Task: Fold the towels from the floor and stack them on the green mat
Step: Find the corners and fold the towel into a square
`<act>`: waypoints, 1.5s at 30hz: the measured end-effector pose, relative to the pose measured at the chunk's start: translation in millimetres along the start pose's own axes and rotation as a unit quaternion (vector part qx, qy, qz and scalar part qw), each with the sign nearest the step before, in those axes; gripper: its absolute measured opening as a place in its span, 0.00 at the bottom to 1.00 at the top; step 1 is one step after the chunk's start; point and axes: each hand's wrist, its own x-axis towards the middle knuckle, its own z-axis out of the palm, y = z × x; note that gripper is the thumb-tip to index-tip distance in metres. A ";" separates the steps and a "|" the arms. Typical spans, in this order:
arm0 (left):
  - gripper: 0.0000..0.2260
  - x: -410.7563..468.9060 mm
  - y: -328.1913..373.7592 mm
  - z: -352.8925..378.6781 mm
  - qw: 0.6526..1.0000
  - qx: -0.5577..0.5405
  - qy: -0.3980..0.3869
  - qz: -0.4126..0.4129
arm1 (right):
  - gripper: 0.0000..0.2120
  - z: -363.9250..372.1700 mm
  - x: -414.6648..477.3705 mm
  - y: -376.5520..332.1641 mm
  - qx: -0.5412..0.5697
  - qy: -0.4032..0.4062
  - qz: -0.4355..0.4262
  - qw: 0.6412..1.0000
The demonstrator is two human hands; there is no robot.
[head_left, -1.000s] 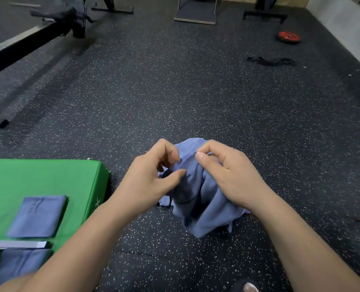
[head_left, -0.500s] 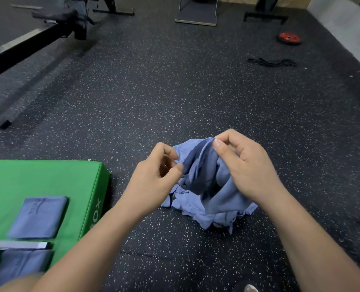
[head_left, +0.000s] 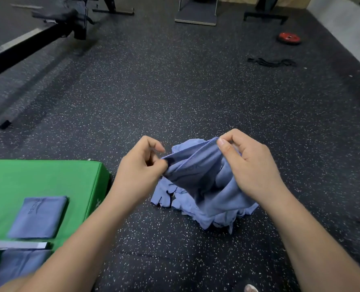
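Speckled rubber floor (head_left: 175, 91) underlies a crumpled soft blue towel (head_left: 204, 186); left hand (head_left: 139, 175) and right hand (head_left: 253, 167) fingers pinch its hem.

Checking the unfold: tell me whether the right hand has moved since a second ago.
Yes. The right hand has moved rightward, farther from the green mat, pinching the towel edge.

Dim, even indoor light with no glare. A soft shadow spreads beneath the black rail (head_left: 27, 44) at upper left. Wide-angle distortion curves the frame edges, and the folded towel (head_left: 16, 268) at lower left is smeared with blur.
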 end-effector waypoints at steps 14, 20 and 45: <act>0.16 -8.6 2.4 2.3 0.977 0.015 -0.213 0.000 | 0.08 16.2 -3.6 -1.4 -0.008 -0.073 -0.006 0.997; 0.09 -19.4 11.9 22.6 0.989 0.053 -0.094 0.106 | 0.08 28.4 -7.3 -2.6 -0.015 -0.080 -0.013 0.997; 0.12 -24.8 5.0 33.2 0.993 0.098 -0.046 0.047 | 0.13 38.4 -12.4 -18.9 0.013 -0.186 0.098 0.978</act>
